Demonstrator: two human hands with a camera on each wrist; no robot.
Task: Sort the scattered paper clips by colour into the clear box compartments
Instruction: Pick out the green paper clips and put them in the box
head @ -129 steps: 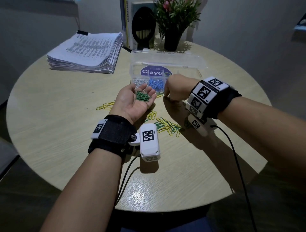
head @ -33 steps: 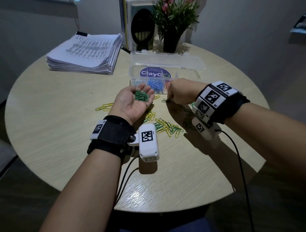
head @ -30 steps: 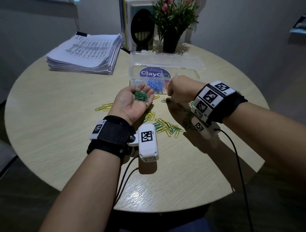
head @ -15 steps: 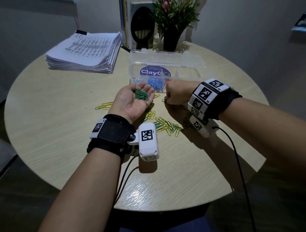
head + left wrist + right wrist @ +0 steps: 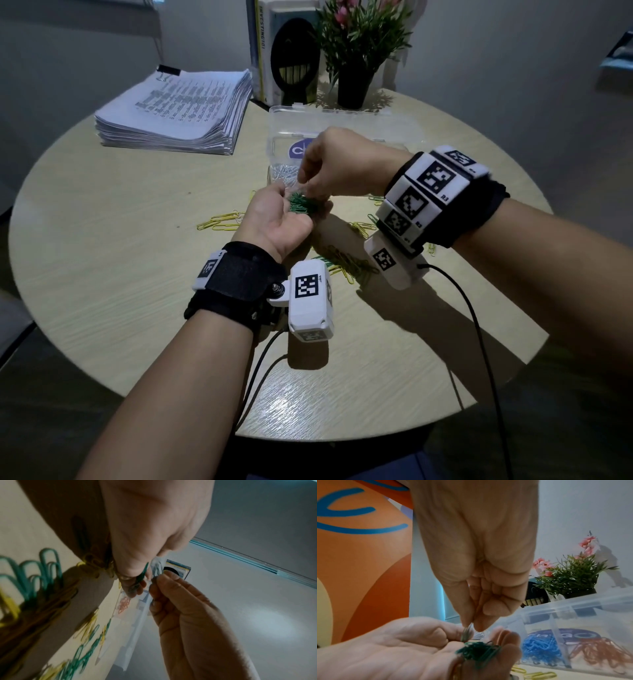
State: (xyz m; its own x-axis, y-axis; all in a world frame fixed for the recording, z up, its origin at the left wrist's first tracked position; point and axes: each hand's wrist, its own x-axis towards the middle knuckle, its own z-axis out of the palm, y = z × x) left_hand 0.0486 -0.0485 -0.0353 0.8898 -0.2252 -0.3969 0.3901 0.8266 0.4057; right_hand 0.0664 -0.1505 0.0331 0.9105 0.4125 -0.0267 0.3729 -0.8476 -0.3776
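Now: r. hand [image 5: 337, 164] is up off the tabletop [image 5: 102, 274] and over our l. palm, vs. down by the box 0.5 s ago.
R. hand: thumb + fingertip pinch a green clip [image 5: 466, 632].
L. hand [image 5: 277, 219]: cupped open, carrying the green pile [image 5: 476, 652].
Clear box [image 5: 573, 609]: just behind; blue and orange-pink clips sorted inside.
Meaning: we're still gathering greens; none look boxed yet.
Left over: yellow/green clips [image 5: 346, 263] on tabletop.

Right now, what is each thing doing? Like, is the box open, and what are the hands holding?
clear box: lid open, silver, blue and red clips inside separate compartments.
left hand: palm up, cupping a pile of green clips.
right hand: above the left palm, fingertips pinching a green clip.
yellow and green clips: loose on the table, unsorted.
paper stack: lying flat.
potted plant: upright.
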